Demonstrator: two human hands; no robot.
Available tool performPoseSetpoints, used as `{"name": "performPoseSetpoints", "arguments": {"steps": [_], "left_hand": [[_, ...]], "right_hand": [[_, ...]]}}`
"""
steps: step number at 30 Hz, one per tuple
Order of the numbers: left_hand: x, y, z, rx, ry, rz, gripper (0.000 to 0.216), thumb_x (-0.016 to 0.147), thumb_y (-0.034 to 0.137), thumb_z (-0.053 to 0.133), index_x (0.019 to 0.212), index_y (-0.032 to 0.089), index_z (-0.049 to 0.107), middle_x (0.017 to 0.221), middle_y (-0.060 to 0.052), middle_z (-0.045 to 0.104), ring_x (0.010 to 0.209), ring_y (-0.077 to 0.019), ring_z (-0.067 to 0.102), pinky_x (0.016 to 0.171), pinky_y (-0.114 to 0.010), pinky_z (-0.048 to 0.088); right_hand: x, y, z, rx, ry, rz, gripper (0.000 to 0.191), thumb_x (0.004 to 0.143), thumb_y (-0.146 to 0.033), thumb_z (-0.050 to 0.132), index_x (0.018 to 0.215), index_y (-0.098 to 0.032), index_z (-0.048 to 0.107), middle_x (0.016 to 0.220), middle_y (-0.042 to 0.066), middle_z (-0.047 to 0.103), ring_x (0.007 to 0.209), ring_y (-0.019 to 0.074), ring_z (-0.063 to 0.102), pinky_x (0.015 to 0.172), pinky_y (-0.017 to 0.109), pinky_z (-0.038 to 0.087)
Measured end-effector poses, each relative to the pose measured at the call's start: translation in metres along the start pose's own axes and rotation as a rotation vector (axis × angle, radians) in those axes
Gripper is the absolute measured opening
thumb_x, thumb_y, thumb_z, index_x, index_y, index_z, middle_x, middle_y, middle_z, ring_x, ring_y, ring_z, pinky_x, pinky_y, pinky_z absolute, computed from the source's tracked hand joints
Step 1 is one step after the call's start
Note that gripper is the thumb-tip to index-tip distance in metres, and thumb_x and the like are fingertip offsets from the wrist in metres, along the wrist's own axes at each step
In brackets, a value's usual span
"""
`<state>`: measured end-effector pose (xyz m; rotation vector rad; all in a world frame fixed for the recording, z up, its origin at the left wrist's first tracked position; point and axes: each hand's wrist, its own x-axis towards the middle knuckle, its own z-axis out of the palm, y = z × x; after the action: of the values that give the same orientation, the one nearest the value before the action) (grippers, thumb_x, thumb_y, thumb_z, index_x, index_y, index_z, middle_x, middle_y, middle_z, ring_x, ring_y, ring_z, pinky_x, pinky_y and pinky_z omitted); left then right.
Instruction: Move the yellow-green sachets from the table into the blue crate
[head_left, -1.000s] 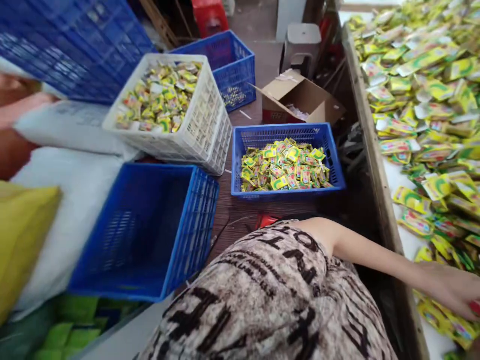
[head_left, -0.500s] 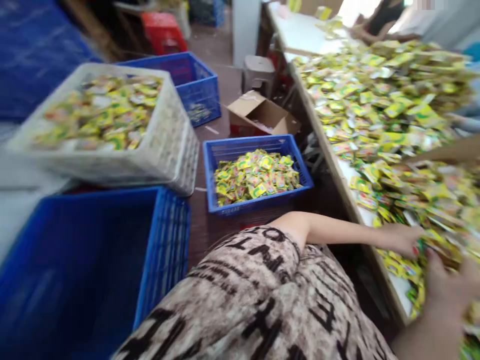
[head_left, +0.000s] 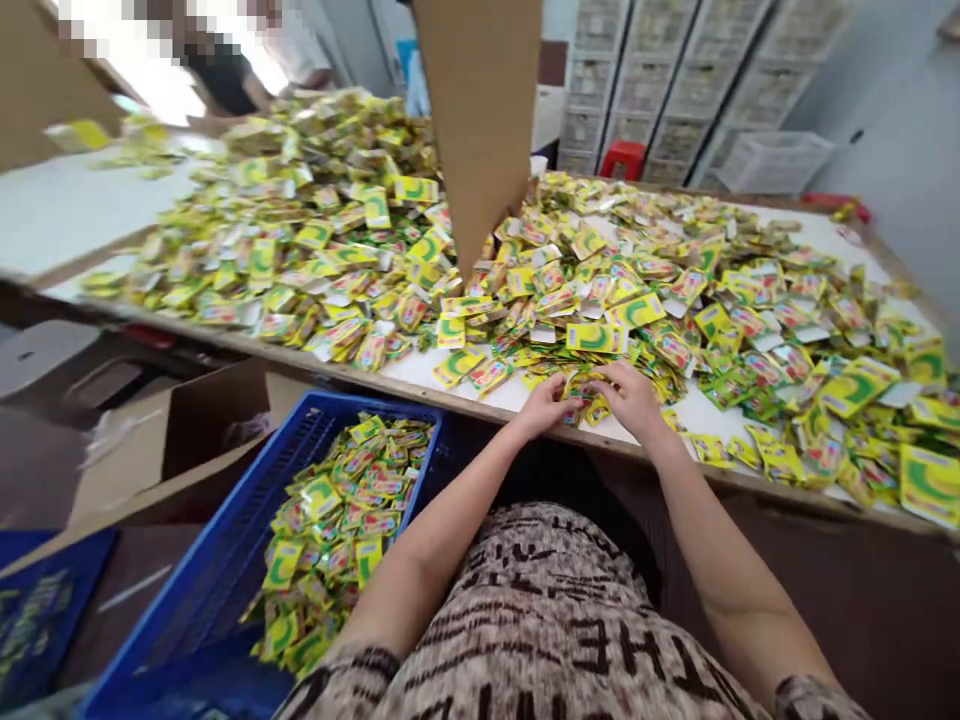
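Observation:
At the table's near edge, my left hand (head_left: 544, 407) and my right hand (head_left: 634, 402) face each other a short way apart. Their fingers are curled around a small bunch of yellow-green packets (head_left: 576, 388), held low over the tabletop. How many packets are in the bunch cannot be told. Right behind my hands, a wide heap of loose packets (head_left: 637, 310), yellow with green and red print, covers much of the white table (head_left: 420, 372). To the left and below the table edge stands a blue crate (head_left: 202, 590) partly filled with the same kind of packets.
A brown cardboard divider (head_left: 487, 120) stands upright amid the heap. An opened cardboard box (head_left: 142, 440) sits left of the crate. Across the table are a person (head_left: 225, 80), a red stool (head_left: 622, 160) and a white basket (head_left: 776, 160). Stacked bins line the back wall.
My view has swung right from the crates on the floor to the table. Both hands, earlier at the right edge among the packets, now show in the middle with packets between them.

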<state>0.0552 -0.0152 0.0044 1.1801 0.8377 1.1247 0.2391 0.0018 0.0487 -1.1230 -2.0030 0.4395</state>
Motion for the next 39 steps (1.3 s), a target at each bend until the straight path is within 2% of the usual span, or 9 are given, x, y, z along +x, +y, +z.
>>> {"name": "performPoseSetpoints", "arguments": {"steps": [3,7,12,16,21,24,28,32,39], "left_hand": [[0.0,0.003,-0.006,-0.031,-0.043,-0.036,0.044,0.071,0.039,0.084,0.102,0.014,0.067,0.097,-0.005,0.07,0.093,-0.0188,0.063,0.089,-0.032,0.048],[0.001,0.004,-0.009,-0.037,-0.052,-0.089,0.04,0.074,0.04,0.082,0.104,0.015,0.071,0.098,-0.004,0.071,0.093,-0.0181,0.063,0.088,-0.03,0.048],[-0.003,0.001,-0.006,-0.076,0.025,-0.108,0.04,0.073,0.038,0.083,0.105,0.017,0.072,0.103,-0.005,0.072,0.097,-0.019,0.064,0.089,-0.03,0.049],[-0.006,0.002,-0.007,-0.072,0.015,-0.142,0.039,0.074,0.04,0.082,0.103,0.017,0.072,0.101,-0.005,0.073,0.094,-0.0185,0.064,0.089,-0.031,0.049],[-0.007,0.004,-0.011,-0.049,0.026,-0.167,0.034,0.075,0.04,0.081,0.098,0.017,0.072,0.096,-0.004,0.073,0.089,-0.0177,0.064,0.086,-0.029,0.049],[-0.007,0.008,-0.012,-0.007,0.024,-0.178,0.036,0.078,0.041,0.078,0.105,0.018,0.073,0.102,-0.005,0.074,0.093,-0.019,0.065,0.088,-0.03,0.05],[-0.008,0.013,-0.01,0.115,0.094,-0.187,0.035,0.088,0.048,0.065,0.103,0.018,0.076,0.1,-0.004,0.075,0.098,-0.0202,0.065,0.092,-0.03,0.049],[-0.007,0.014,-0.006,0.023,0.137,-0.269,0.028,0.085,0.045,0.07,0.091,0.018,0.076,0.09,-0.001,0.074,0.087,-0.0162,0.063,0.085,-0.026,0.048],[-0.004,0.026,-0.023,-0.099,0.157,-0.376,0.026,0.067,0.028,0.084,0.089,0.018,0.073,0.09,-0.003,0.074,0.086,-0.0166,0.067,0.086,-0.03,0.052]], "right_hand": [[0.011,-0.003,0.002,0.0,-0.043,-0.052,0.015,0.091,-0.024,0.06,0.101,-0.021,0.071,0.096,0.008,0.072,0.092,0.0234,0.064,0.085,0.039,0.051],[0.023,-0.012,-0.003,-0.099,-0.269,-0.22,0.017,0.094,-0.017,0.054,0.093,-0.019,0.072,0.087,0.008,0.068,0.086,0.0227,0.056,0.079,0.037,0.048],[0.018,-0.017,-0.012,-0.199,-0.233,-0.17,0.018,0.095,-0.029,0.061,0.102,-0.018,0.073,0.112,0.014,0.063,0.107,0.0276,0.052,0.095,0.047,0.046],[0.002,-0.011,-0.002,-0.156,-0.356,-0.13,0.021,0.093,-0.038,0.064,0.09,-0.02,0.075,0.121,0.013,0.063,0.116,0.0298,0.049,0.1,0.051,0.044],[-0.011,-0.01,0.008,-0.004,-0.125,0.045,0.017,0.093,-0.035,0.064,0.102,-0.024,0.073,0.117,0.011,0.065,0.113,0.027,0.054,0.101,0.05,0.045],[-0.014,-0.014,0.01,0.03,-0.143,0.072,0.019,0.089,-0.04,0.069,0.098,-0.024,0.075,0.117,0.011,0.066,0.115,0.0286,0.054,0.101,0.05,0.045],[-0.022,-0.018,0.011,0.262,-0.015,0.254,0.022,0.098,-0.035,0.057,0.105,-0.025,0.074,0.111,0.009,0.07,0.109,0.0236,0.061,0.098,0.045,0.051],[-0.033,-0.02,0.016,0.632,0.099,0.54,0.019,0.092,-0.038,0.065,0.104,-0.024,0.07,0.103,0.004,0.072,0.074,0.0152,0.065,0.07,0.032,0.059],[-0.028,-0.011,0.027,1.125,-0.034,0.715,0.028,0.074,-0.033,0.08,0.095,-0.02,0.066,0.084,-0.001,0.068,0.064,0.0097,0.06,0.063,0.025,0.053]]}}
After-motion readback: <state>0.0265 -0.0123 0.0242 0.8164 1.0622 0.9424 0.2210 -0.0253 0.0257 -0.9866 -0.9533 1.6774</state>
